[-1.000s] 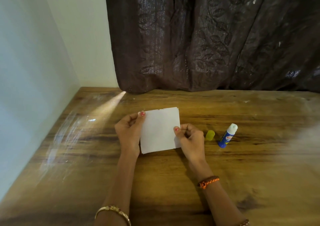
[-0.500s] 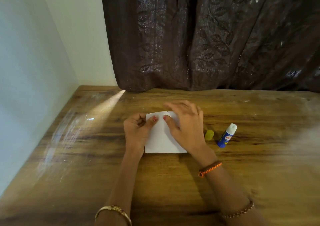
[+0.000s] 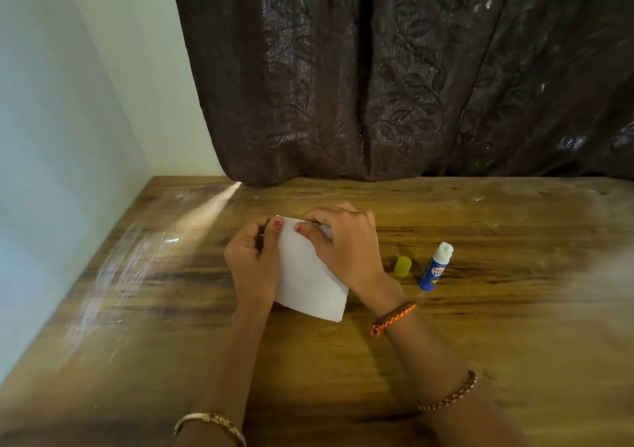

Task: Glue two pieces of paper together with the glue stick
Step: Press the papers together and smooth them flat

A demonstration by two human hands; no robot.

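- While both hands rest on it, the white paper (image 3: 308,275) lies on the wooden table (image 3: 480,343), its near corner turned toward the person; whether it is one sheet or two stacked cannot be told for certain, though a thin second edge shows along the near side.
- Left hand (image 3: 252,261): curled at the paper's left edge, thumb tip with red nail pressed onto the sheet near its far left corner, other fingers folded in; it pinches the paper's edge.
- Right hand (image 3: 346,244): laid palm-down over the paper's far right part, fingers bent and pressing on the far edge; a red-nailed fingertip sits just beside the left thumb. It holds nothing apart from the paper beneath it.
- Glue stick (image 3: 435,266): blue body, white top exposed, uncapped, lying tilted on the table to the right of the right hand, apart from it.
- Yellow cap (image 3: 402,265): on the table between the right hand and the glue stick, just beside the stick's lower end, near the right wrist.
- Orange braided band (image 3: 392,318): on the right wrist; a beaded bracelet (image 3: 449,395) further up that forearm.
- Gold bangle (image 3: 209,422): on the left forearm.
- Dark brown curtain (image 3: 394,69): hangs behind the table's far edge.
- Pale wall (image 3: 61,120): left of the table.
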